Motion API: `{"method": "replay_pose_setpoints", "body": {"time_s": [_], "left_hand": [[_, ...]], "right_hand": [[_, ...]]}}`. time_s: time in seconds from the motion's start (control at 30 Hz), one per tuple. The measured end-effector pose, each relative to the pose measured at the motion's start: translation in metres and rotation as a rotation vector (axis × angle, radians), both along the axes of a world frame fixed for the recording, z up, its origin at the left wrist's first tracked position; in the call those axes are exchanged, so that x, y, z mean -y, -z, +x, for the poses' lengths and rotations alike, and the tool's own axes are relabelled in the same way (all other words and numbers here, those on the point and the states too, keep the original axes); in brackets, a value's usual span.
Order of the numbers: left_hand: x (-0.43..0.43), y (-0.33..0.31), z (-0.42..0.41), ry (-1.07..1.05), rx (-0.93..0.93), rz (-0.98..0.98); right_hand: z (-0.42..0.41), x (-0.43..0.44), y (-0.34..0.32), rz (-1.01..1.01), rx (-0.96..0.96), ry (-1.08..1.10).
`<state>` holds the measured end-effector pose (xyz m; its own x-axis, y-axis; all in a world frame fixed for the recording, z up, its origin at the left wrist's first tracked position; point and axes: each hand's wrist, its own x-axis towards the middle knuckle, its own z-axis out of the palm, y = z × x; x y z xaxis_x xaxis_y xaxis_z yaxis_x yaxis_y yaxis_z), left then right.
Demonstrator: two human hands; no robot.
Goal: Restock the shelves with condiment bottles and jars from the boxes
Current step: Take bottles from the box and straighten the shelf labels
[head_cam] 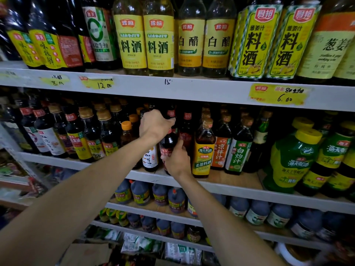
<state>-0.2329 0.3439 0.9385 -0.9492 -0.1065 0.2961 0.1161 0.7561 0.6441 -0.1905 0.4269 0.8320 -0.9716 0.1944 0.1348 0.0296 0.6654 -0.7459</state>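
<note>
A dark sauce bottle (170, 140) with a red cap stands at the front of the middle shelf (230, 186), between a white-labelled bottle (150, 158) and a yellow-labelled cooking wine bottle (204, 150). My left hand (154, 125) grips the dark bottle's neck from the left. Around the lower body of that bottle, near the shelf edge, my right hand (177, 160) is wrapped. Both forearms reach in from below.
The top shelf (172, 87) carries tall cooking wine and vinegar bottles and yellow price tags. Dark soy bottles crowd the middle shelf's left, green jugs (294, 158) its right. Lower shelves hold dark jugs (175, 199). A cardboard box (86, 254) sits at the floor.
</note>
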Motion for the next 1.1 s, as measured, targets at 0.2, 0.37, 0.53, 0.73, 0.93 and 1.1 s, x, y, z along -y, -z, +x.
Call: {"method": "replay_pose_setpoints", "body": {"time_s": [0.2,0.37,0.53,0.73,0.93,1.1], "left_hand": [[0.01,0.0,-0.009,0.221,0.096,0.12],[0.026,0.006,0.009,0.47,0.155,0.276],[0.053,0.021,0.024,0.437,0.071,0.518],[0.088,0.038,0.021,0.237,0.054,0.708],[0.095,0.051,0.018,0.186,0.101,0.696],[0.097,0.056,0.023,0.188,0.099,0.609]], "right_hand": [[-0.009,-0.004,0.013,-0.074,-0.068,0.062],[0.005,-0.002,0.035,-0.144,-0.224,0.162],[0.024,0.002,0.056,-0.277,-0.302,0.209],[0.028,-0.001,0.059,-0.333,-0.323,0.222],[0.007,0.003,0.041,-0.109,-0.301,0.157],[-0.022,0.004,0.025,0.023,-0.209,0.103]]}}
